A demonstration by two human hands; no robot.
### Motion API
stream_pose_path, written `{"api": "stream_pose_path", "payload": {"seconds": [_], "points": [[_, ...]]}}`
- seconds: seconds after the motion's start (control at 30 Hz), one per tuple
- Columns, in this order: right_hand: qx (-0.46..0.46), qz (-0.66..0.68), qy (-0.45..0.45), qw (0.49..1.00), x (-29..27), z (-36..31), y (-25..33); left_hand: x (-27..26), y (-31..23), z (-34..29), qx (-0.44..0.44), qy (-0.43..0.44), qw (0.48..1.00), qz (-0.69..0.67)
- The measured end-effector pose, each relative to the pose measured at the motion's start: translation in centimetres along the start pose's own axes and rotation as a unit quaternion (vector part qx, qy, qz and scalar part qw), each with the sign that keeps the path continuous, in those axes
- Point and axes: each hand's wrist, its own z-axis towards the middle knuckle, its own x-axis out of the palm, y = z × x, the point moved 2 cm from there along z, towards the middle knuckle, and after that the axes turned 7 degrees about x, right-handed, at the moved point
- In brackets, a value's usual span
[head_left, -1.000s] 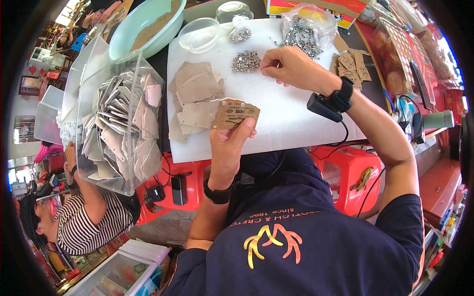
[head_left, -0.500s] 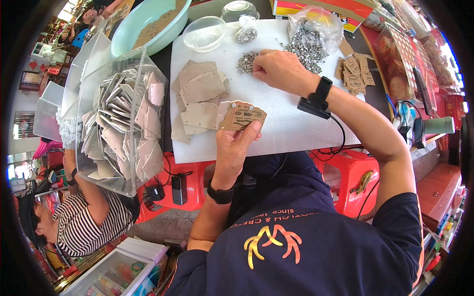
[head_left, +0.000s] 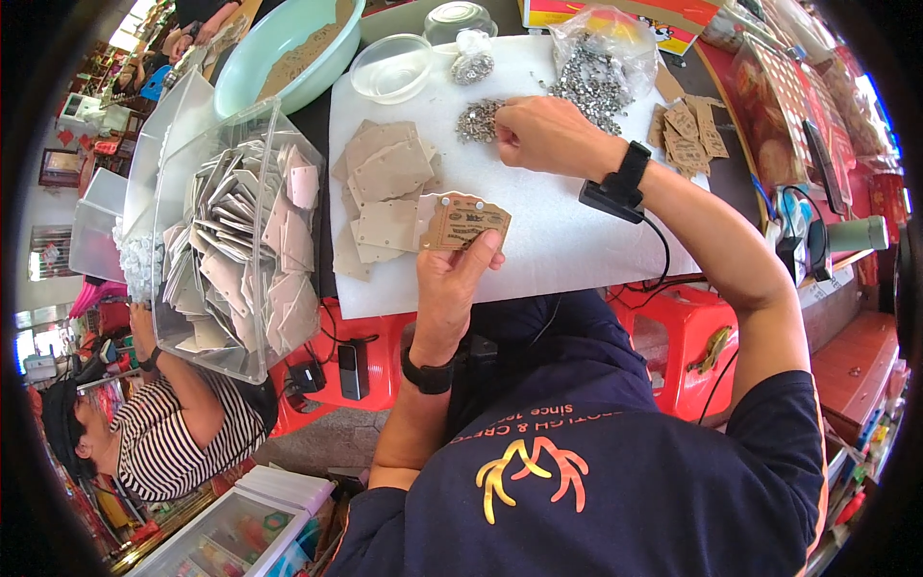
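Note:
My left hand (head_left: 452, 279) pinches a brown printed cardboard card (head_left: 464, 224) between thumb and fingers, held up over the table's near side. Small round metal pieces sit along that card's scalloped top edge. At a small heap of tiny metal parts (head_left: 476, 121), my right hand (head_left: 550, 135) is bent down with its fingers curled in; the fingertips, and anything in them, are hidden. A loose pile of plain grey-beige cards (head_left: 389, 163) lies left of the hands on a white foam sheet (head_left: 567, 252).
A clear plastic bin (head_left: 213, 358) full of beige cards stands at left, below a pale green basin (head_left: 317, 82). Behind are a clear bowl (head_left: 389, 72) and an open plastic bag (head_left: 615, 58) spilling metal parts. Brown printed cards (head_left: 685, 135) lie at right. Another person (head_left: 178, 433) sits at left.
The whole view has shifted very slightly. My left hand holds the card in nearly the same place, and my right hand stays at the small heap of metal parts.

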Motion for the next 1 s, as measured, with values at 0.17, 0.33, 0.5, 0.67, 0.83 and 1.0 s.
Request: {"api": "stream_pose_path", "payload": {"seconds": [0.17,0.33,0.5,0.67,0.83,1.0], "points": [[-0.009,0.036,0.033,0.999,-1.6,-1.5,-1.0,0.1,-0.1,-0.2,-0.002,-0.020,1.000,-0.012],[0.024,0.017,0.037,0.999,-1.9,-2.8,-2.9,0.1,-0.1,0.0,0.008,-0.021,0.999,-0.026],[0.001,0.076,-0.011,0.997,-0.5,-2.1,-1.9,0.3,-0.2,0.1,-0.004,-0.022,1.000,0.008],[-0.010,0.027,-0.028,0.999,0.4,-1.6,-0.4,0.7,-0.5,0.2,0.007,-0.020,1.000,-0.011],[-0.018,-0.036,-0.020,0.999,0.8,-1.0,-0.4,0.7,-0.5,0.2,0.015,-0.022,0.999,-0.022],[-0.050,-0.056,-0.030,0.997,1.6,0.0,-0.5,0.6,-0.6,0.1,0.016,-0.025,1.000,-0.006]]}}
